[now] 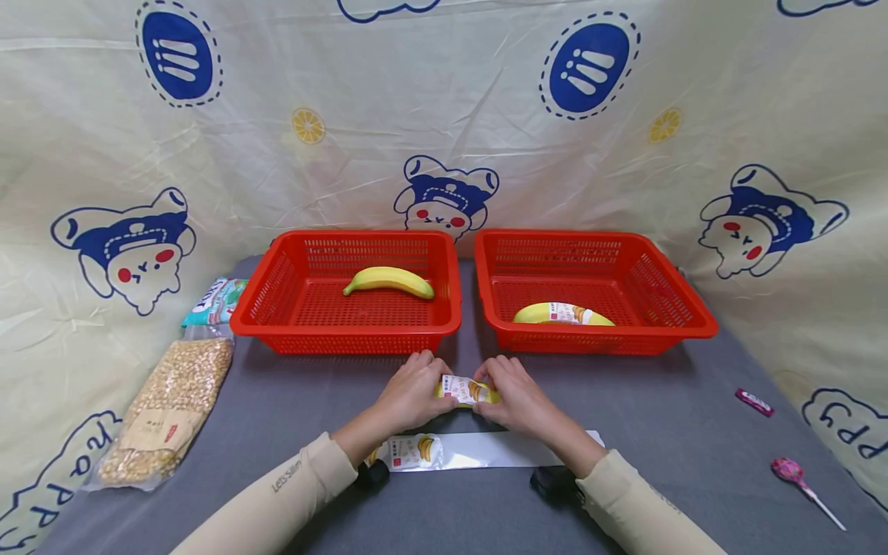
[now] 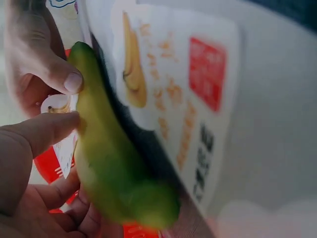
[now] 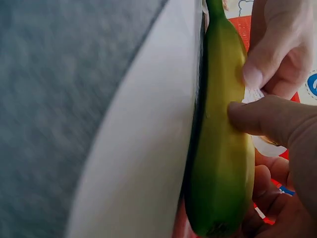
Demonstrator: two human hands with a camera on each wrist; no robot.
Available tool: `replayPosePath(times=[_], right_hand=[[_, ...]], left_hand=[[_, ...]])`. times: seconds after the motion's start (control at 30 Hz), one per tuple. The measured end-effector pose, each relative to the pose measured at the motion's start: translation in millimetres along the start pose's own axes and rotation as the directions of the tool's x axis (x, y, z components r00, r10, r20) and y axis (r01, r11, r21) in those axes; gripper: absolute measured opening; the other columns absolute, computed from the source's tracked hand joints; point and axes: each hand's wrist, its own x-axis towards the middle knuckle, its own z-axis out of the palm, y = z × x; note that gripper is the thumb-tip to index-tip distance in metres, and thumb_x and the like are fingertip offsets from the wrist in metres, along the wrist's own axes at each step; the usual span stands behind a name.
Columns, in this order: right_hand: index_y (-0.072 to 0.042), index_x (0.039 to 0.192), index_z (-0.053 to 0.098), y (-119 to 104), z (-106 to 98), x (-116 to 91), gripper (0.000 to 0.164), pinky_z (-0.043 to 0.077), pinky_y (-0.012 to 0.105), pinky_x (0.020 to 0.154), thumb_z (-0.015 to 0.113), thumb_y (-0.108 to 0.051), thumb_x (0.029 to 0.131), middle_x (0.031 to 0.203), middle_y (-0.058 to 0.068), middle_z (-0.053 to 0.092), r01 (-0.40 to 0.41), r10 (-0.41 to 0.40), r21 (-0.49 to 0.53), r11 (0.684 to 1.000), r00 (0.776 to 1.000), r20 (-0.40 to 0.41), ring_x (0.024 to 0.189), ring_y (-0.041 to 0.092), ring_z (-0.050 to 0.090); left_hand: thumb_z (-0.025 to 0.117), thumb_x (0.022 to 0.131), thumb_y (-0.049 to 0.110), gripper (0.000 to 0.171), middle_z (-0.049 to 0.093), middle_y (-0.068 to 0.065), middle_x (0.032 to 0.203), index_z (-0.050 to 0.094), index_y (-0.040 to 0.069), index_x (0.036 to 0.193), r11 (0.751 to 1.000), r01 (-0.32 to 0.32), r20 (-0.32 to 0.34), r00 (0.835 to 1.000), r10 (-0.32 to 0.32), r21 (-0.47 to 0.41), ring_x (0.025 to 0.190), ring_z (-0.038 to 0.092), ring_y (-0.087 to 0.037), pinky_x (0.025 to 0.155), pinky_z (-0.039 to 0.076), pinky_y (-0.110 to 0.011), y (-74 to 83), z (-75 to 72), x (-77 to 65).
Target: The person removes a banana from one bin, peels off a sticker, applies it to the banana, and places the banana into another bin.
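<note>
Item one: a yellow curved banana with green ends (image 3: 223, 84), held just above the grey cloth (image 1: 444, 512) in front of you, between your two hands. A white paper label printed with bananas (image 1: 461, 389) lies across its upper side.

Your left hand (image 1: 412, 389): closed about the banana's left part, thumb against the side facing you. Your right hand (image 1: 516, 393): closed likewise about the right part.

Nearer you, below both hands: a glossy white backing strip (image 1: 486, 451), a banana-printed label (image 1: 415, 452) on its left part.

Beyond, left: a red perforated plastic basket (image 1: 340, 330), holding a plain yellow banana (image 1: 388, 281). Beyond, right: a second red perforated plastic basket (image 1: 597, 331), holding a labelled yellow banana (image 1: 534, 314).

Far left: a clear plastic bag of pale kernels (image 1: 187, 370); behind it, a turquoise packet (image 1: 215, 302).

Far right: a small magenta wrapped sweet (image 1: 754, 402); nearer you, a pink-wrapped lollipop on a white stick (image 1: 786, 469).
</note>
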Motion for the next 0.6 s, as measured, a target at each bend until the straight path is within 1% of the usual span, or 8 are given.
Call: replayPosePath(times=[0.07,0.13,0.23,0.3,0.37,0.43,0.5,0.6], right_hand=[[-0.014,0.099,0.057,0.7,0.6,-1.6,0.039,0.034,0.025,0.069,0.081,-0.018,0.068,0.082,-0.003,0.048,0.021,-0.021,0.006,1.000,1.000,0.008,0.081,0.012,0.040],[-0.014,0.101,0.057,1.2,0.3,-3.4,0.041,0.035,0.025,0.069,0.081,-0.018,0.069,0.083,-0.003,0.048,0.018,-0.018,0.026,0.999,1.000,0.006,0.082,0.012,0.040],[-0.015,0.102,0.056,1.4,-1.2,-7.0,0.041,0.038,0.024,0.069,0.081,-0.018,0.070,0.083,-0.004,0.049,0.037,-0.034,0.068,0.997,0.998,-0.046,0.082,0.010,0.042],[-0.017,0.102,0.058,0.9,-2.4,-9.1,0.039,0.040,0.023,0.069,0.081,-0.019,0.071,0.085,-0.004,0.050,0.077,-0.068,0.089,0.993,0.993,-0.101,0.084,0.009,0.044],[-0.017,0.100,0.061,-0.1,-2.9,-10.7,0.034,0.042,0.024,0.070,0.080,-0.019,0.071,0.088,-0.003,0.051,0.148,-0.133,0.086,0.985,0.978,-0.161,0.086,0.010,0.045],[-0.020,0.097,0.066,-1.8,-2.8,-11.8,0.029,0.042,0.024,0.070,0.080,-0.021,0.072,0.091,-0.003,0.051,0.205,-0.189,0.068,0.976,0.963,-0.194,0.090,0.010,0.044],[-0.024,0.093,0.070,-3.4,-1.8,-11.7,0.023,0.040,0.024,0.071,0.080,-0.023,0.073,0.093,-0.004,0.050,0.229,-0.217,0.042,0.972,0.957,-0.194,0.093,0.010,0.043],[-0.029,0.091,0.072,-5.0,0.6,-10.6,0.019,0.037,0.024,0.070,0.080,-0.026,0.074,0.093,-0.006,0.049,0.204,-0.200,0.008,0.979,0.966,-0.163,0.093,0.010,0.041]], left_hand=[[0.075,0.076,0.035,0.037,0.056,-0.004,0.094,0.064,0.010,0.100,1.000,0.005,-0.010,1.000,-0.005,0.009,0.089,0.048,-0.019,0.079,0.043,-0.034,-0.1,1.3,0.2],[0.075,0.075,0.036,0.038,0.056,-0.004,0.093,0.063,0.010,0.100,1.000,0.012,-0.012,1.000,-0.012,0.003,0.088,0.048,-0.019,0.079,0.042,-0.035,-0.8,2.2,-0.1],[0.075,0.075,0.031,0.037,0.056,-0.005,0.094,0.063,0.009,0.101,1.000,0.011,-0.006,1.000,-0.011,-0.029,0.088,0.047,-0.020,0.080,0.041,-0.035,-2.7,2.9,-0.8],[0.075,0.074,0.030,0.038,0.056,-0.005,0.095,0.063,0.009,0.103,0.999,0.009,0.000,1.000,-0.009,-0.039,0.088,0.046,-0.019,0.079,0.040,-0.034,-3.8,2.8,-0.8],[0.076,0.075,0.030,0.038,0.055,-0.005,0.095,0.063,0.008,0.103,0.999,0.008,0.004,1.000,-0.008,-0.047,0.088,0.046,-0.019,0.079,0.039,-0.034,-4.4,2.4,-0.6],[0.076,0.075,0.030,0.038,0.055,-0.005,0.096,0.063,0.008,0.104,0.999,0.010,0.009,1.000,-0.010,-0.047,0.088,0.046,-0.019,0.079,0.039,-0.033,-4.9,2.0,-0.4],[0.076,0.075,0.030,0.039,0.055,-0.005,0.096,0.064,0.008,0.105,0.999,0.017,0.020,1.000,-0.016,-0.051,0.089,0.045,-0.019,0.078,0.038,-0.033,-4.9,1.3,-0.4],[0.076,0.075,0.031,0.040,0.055,-0.005,0.097,0.064,0.008,0.105,0.998,0.027,0.034,0.999,-0.026,-0.057,0.089,0.045,-0.018,0.078,0.038,-0.033,-4.8,0.7,-0.6]])
